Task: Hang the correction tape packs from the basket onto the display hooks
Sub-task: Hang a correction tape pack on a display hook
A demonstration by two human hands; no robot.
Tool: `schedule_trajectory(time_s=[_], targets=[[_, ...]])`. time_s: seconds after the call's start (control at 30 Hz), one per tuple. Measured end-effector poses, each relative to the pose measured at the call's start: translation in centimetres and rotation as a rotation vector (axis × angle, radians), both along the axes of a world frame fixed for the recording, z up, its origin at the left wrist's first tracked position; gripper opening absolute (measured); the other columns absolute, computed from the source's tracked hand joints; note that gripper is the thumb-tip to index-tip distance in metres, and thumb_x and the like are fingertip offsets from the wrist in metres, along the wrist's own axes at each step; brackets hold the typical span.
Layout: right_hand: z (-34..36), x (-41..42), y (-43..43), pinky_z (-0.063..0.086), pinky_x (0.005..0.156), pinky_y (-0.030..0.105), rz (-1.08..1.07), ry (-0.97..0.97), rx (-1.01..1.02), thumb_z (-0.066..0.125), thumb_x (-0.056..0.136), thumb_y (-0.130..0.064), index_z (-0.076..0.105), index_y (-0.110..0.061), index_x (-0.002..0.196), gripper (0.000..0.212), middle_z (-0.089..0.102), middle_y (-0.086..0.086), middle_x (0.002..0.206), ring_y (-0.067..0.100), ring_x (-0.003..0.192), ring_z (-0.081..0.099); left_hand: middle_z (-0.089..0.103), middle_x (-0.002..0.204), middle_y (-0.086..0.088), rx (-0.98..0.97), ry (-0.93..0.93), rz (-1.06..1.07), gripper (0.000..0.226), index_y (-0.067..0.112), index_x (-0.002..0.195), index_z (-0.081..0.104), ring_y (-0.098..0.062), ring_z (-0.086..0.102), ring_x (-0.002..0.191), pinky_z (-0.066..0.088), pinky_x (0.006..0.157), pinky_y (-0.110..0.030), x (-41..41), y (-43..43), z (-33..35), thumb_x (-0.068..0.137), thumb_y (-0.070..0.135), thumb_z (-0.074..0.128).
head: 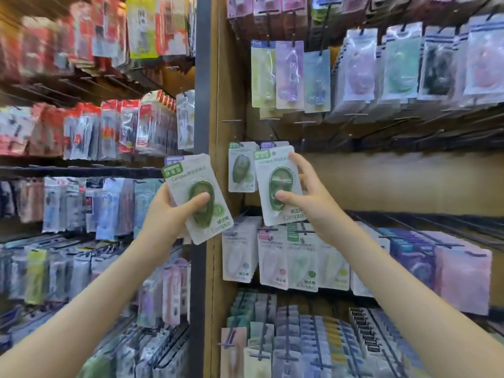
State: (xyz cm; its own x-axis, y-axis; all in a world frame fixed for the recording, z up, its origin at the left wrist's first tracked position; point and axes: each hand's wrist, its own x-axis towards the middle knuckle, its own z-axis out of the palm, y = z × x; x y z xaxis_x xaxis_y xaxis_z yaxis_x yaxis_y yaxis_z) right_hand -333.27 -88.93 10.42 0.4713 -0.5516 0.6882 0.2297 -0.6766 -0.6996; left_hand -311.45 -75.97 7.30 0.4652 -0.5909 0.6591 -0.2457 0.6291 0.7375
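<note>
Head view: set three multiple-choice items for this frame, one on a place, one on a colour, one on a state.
1. Where does the hung green pack sit relative to the raised pack in the right hand? A left of it; B right of it; C directly below it.
2. The dispenser in the front pack held by the left hand is: A pink; B green; C black.
3. The right hand is: A empty; B resting on a shelf; C pinching the raised pack.

Answers: A, it hangs beside it on that side; B, green shows through the blister; C, thumb and fingers clamp the pack.
</note>
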Motion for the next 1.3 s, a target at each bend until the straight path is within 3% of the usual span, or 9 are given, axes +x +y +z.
schedule_trajectory(time_s=[0.13,0.27,0.4,0.5,0.6,0.73,0.93,1.1,1.3], targets=[[2.3,4.4,-2.5,0.053,0.081,0.017,0.065,0.003,-0.028,0.066,0.09,-0.007,0.03,-0.045,0.143,0.075,0.048,-0.012,0.136,0.003,0.112,0.057,0.073,0.102,0.007,-0.065,0.016,0.045,0.03,0.021,0.109,0.059,-0.008,0.072,0.086,0.055,0.059,-0.019,1.8,-1.2,0.6,0.084,0.011,0.07],[4.4,8.8,-4.1,0.048,0.067,0.006,0.083,0.002,-0.027,0.064,0.09,-0.003,0.027,-0.036,0.148,0.076,0.048,-0.02,0.128,-0.017,0.092,0.057,0.074,0.101,0.008,-0.103,0.001,0.075,0.038,0.023,0.109,0.059,-0.011,0.072,0.09,0.056,0.062,-0.021,4.0,-1.6,1.4,0.075,0.017,0.073],[4.9,12.1,-5.6,0.053,0.072,0.016,0.066,-0.01,-0.015,0.063,0.09,-0.001,0.025,-0.041,0.148,0.08,0.048,-0.006,0.139,0.004,0.108,0.059,0.073,0.104,0.004,-0.121,-0.03,0.078,0.039,0.02,0.114,0.058,-0.014,0.072,0.091,0.057,0.063,-0.024,6.1,-2.1,3.1,0.078,0.015,0.072],[4.8,13.6,-6.1,0.055,0.081,0.023,0.044,-0.063,-0.034,0.063,0.091,-0.002,0.024,-0.047,0.146,0.081,0.05,-0.012,0.135,0.008,0.115,0.057,0.073,0.105,0.004,-0.131,-0.05,0.064,0.046,0.022,0.113,0.059,-0.016,0.071,0.095,0.059,0.069,-0.033,7.6,-2.6,4.4,0.069,0.024,0.074],[4.6,14.3,-6.0,0.056,0.087,0.031,0.007,-0.127,-0.038,0.064,0.09,-0.003,0.025,-0.05,0.145,0.082,0.054,-0.024,0.124,0.006,0.115,0.058,0.074,0.103,0.005,-0.157,-0.042,0.04,0.048,0.022,0.113,0.059,-0.015,0.072,0.092,0.059,0.063,-0.03,8.8,-3.2,4.7,0.067,0.025,0.073],[4.3,14.3,-5.8,0.053,0.085,0.019,-0.046,-0.152,-0.059,0.063,0.09,-0.001,0.026,-0.044,0.147,0.08,0.055,-0.029,0.115,-0.005,0.106,0.059,0.073,0.103,0.003,-0.174,-0.028,-0.009,0.051,0.016,0.118,0.058,-0.012,0.072,0.087,0.056,0.057,-0.023,9.7,-4.6,4.5,0.069,0.021,0.071],[4.2,13.9,-5.4,0.053,0.095,0.031,-0.127,-0.153,-0.096,0.063,0.089,0.001,0.027,-0.042,0.148,0.081,0.054,-0.03,0.116,0.001,0.113,0.058,0.074,0.102,0.006,-0.148,-0.027,-0.056,0.046,0.024,0.111,0.06,-0.015,0.073,0.09,0.058,0.06,-0.028,10.0,-6.3,4.4,0.067,0.027,0.072],[4.5,13.2,-5.5,0.056,0.081,0.022,-0.119,-0.12,-0.076,0.062,0.09,0.001,0.028,-0.041,0.147,0.08,0.053,-0.032,0.108,-0.003,0.102,0.059,0.074,0.105,0.003,-0.153,-0.056,-0.089,0.05,0.02,0.116,0.06,-0.017,0.072,0.093,0.06,0.066,-0.029,9.6,-7.1,4.7,0.068,0.025,0.072],[5.2,12.7,-5.6,0.054,0.088,0.024,-0.153,-0.015,-0.101,0.064,0.09,-0.002,0.025,-0.042,0.15,0.081,0.051,-0.032,0.112,-0.004,0.105,0.058,0.074,0.106,0.004,-0.164,-0.066,-0.086,0.056,0.019,0.121,0.059,-0.016,0.072,0.091,0.058,0.06,-0.027,9.4,-7.4,5.8,0.068,0.029,0.072]])
